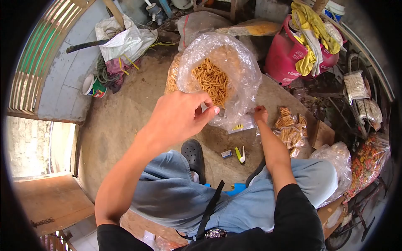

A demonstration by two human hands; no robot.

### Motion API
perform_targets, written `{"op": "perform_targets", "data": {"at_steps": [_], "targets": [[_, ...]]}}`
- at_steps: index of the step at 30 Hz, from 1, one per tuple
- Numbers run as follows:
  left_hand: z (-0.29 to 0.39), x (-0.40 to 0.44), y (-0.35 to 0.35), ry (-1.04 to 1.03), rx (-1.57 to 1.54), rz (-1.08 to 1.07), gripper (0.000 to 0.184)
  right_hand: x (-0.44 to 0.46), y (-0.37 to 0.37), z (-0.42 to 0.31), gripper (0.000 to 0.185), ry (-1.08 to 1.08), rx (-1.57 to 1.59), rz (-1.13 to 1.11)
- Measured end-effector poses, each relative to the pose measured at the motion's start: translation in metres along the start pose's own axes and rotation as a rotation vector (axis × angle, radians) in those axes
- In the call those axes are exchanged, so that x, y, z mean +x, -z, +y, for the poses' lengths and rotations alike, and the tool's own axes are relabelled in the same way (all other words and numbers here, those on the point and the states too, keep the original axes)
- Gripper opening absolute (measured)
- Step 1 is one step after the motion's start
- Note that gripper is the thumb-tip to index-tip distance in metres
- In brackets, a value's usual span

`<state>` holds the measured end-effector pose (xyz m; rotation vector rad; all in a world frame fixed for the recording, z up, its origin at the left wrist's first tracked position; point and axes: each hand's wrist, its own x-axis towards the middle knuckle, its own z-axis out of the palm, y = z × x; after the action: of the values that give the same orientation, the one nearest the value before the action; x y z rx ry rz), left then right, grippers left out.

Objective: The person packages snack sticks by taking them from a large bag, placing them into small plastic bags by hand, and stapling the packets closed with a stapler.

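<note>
A large clear plastic bag [245,83] stands open on the floor in front of me, filled with thin brown snack sticks [210,79]. My left hand [180,113] is raised over the near side of this bag. Its fingers are curled, with thumb and forefinger close together; whatever the palm may hold is hidden. Lower and to the right, my right hand [260,113] is closed at the edge of a small clear plastic packet [245,124] with a yellow mark. Beside that hand lie several filled snack packets [289,129].
A green-and-white stapler [240,154] and a small blue box [226,154] lie on the floor between my feet. A pink tub [282,54] draped with yellow cloth stands at the back right. At left are a white sack [125,39] and a small bucket [94,86].
</note>
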<state>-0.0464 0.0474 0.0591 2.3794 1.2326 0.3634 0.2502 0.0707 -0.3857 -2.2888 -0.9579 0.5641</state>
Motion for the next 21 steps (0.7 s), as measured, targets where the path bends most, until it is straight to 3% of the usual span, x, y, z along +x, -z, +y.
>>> {"op": "perform_targets", "data": {"at_steps": [2,9,11,14,21], "targets": [[-0.001,-0.002,-0.001,-0.009,-0.004,0.0,0.014,0.009,-0.003,0.013,0.018,0.025,-0.051,-0.096],[0.002,-0.012,0.008,-0.007,-0.001,0.017,0.015,-0.001,0.02,0.032,0.021,-0.029,-0.073,-0.073],[0.002,-0.016,0.01,-0.003,-0.012,0.022,0.015,0.009,0.011,0.061,0.021,-0.182,0.082,-0.211],[0.001,-0.019,0.013,-0.001,-0.011,0.028,0.015,-0.013,0.037,0.045,0.021,-0.338,0.305,-0.356],[0.003,-0.024,0.017,-0.016,0.033,0.017,0.016,-0.042,0.072,0.037,0.025,-0.45,0.461,-0.396]]}}
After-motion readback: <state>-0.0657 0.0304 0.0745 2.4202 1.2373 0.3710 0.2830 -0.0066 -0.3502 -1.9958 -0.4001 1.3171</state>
